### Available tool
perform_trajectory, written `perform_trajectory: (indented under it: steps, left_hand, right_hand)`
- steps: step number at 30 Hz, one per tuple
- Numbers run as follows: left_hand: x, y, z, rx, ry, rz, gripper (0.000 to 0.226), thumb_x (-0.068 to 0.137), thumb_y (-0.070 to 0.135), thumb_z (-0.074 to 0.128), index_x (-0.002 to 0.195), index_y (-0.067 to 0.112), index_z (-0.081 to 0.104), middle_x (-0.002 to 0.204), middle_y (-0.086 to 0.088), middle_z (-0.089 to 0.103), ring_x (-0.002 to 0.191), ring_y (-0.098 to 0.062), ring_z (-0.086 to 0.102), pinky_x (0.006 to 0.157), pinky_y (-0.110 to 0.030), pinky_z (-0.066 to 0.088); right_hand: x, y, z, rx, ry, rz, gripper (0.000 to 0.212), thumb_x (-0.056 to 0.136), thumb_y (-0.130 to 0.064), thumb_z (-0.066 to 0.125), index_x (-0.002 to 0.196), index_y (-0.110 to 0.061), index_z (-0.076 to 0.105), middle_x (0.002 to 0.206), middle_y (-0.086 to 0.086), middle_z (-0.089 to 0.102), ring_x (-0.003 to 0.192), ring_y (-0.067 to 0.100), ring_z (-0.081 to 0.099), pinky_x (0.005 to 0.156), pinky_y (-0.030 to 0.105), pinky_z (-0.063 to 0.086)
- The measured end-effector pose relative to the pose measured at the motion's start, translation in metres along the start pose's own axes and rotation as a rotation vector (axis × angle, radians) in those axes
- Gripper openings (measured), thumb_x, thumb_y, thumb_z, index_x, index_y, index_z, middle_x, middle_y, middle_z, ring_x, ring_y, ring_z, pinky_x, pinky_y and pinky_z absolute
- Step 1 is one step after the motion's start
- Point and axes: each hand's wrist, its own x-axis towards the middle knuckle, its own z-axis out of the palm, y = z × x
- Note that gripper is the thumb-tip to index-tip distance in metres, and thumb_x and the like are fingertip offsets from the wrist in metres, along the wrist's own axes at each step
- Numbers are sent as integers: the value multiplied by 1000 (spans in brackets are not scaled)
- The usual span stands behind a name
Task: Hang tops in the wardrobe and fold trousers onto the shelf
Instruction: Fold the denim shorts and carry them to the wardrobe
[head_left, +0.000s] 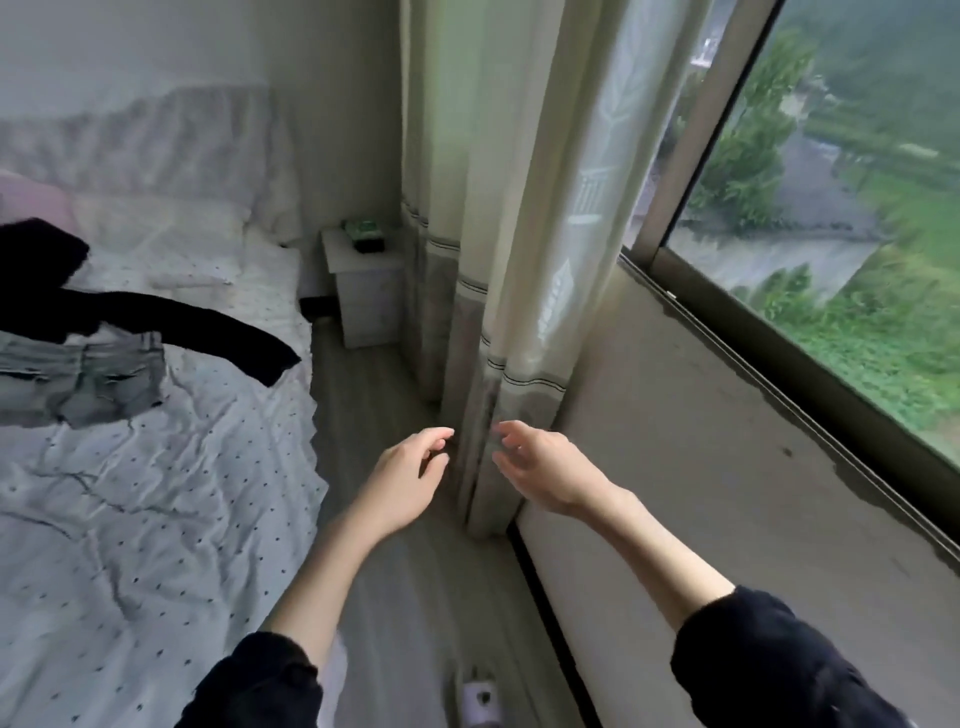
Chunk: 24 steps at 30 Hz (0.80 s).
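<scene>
A black top (156, 317) lies spread across the bed (130, 519) at the left, one long sleeve reaching toward the bed's edge. Grey denim trousers (88, 379) lie crumpled beside and partly under it. My left hand (408, 478) and my right hand (540, 467) hover side by side above the floor, in front of the curtain's lower end, fingers loosely curled and holding nothing. Both hands are well to the right of the clothes. No wardrobe or shelf is in view.
A pale curtain (488, 260) hangs down between bed and window. A white bedside cabinet (363, 291) with small items on top stands in the corner. The window sill (701, 415) and large window (857, 208) fill the right. A narrow strip of wood floor (395, 597) runs alongside the bed.
</scene>
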Motion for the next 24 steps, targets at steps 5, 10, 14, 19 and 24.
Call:
perform_trajectory:
  steps: [5,10,14,19,24]
  left_hand:
    - [133,-69,-69,39,113,-68,37,98,17,44,135,18,47,131,-1,54,121,-14,49,99,-22,35]
    - [234,-135,-156,8,185,-174,36,98,21,43,135,21,47,131,2,53,122,-11,49,102,-23,36]
    - [268,-176,-215,-25,241,-259,38,100,19,41,137,16,44,134,1,50,123,-11,47,97,-15,33]
    - [312,-270,-287,14,341,-390,38,100,20,41,137,17,44,136,-2,51,123,-13,47,97,-19,34]
    - [340,-323,-339,11,383,-500,39,101,24,37,139,19,40,138,1,48,124,-13,46,95,-20,34]
  right_hand:
    - [184,-44,-4,-27,-38,-175,43,97,-28,45,139,-17,42,131,7,57,122,28,51,100,33,41]
    - [339,-118,-16,-36,-97,-286,44,97,-27,44,139,-16,42,134,9,55,123,28,51,100,32,40]
    - [428,-178,-11,-52,-166,-360,43,98,-28,43,139,-18,41,133,9,56,121,31,51,99,37,41]
    - [530,-260,23,-75,-247,-482,43,98,-28,43,141,-20,39,133,7,56,120,27,53,99,38,43]
    - [609,-313,55,-129,-359,-556,45,99,-29,41,143,-21,37,135,5,53,120,24,53,99,35,43]
